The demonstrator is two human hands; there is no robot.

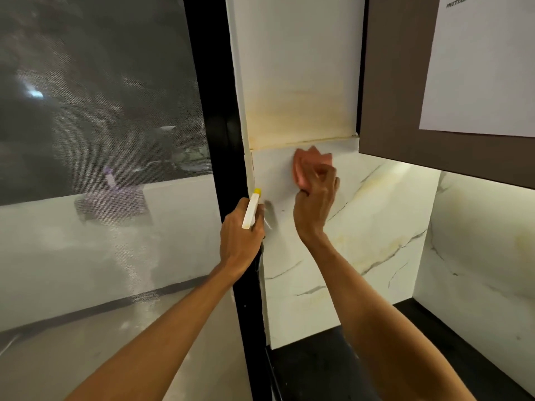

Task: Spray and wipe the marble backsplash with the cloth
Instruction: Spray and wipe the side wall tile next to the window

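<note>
Right hand (315, 195) bunching pink cloth (304, 166) against marble backsplash (376, 227), left hand (240, 238) gripping spray bottle (251, 209) by black frame (225, 140)

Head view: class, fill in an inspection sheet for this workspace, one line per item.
Surface: marble backsplash, grey veins, yellowish patches.
Job's things: pink cloth against the marble near its top edge; white spray bottle, yellow tip.
Clutter: nothing seen.
Grippers: left hand grips the spray bottle; right hand holds the cloth, fingers curled.
Cables: nothing seen.
Surroundings: mesh window at left; brown cabinet bearing a paper sheet at upper right; black counter below; stained wall above.
</note>
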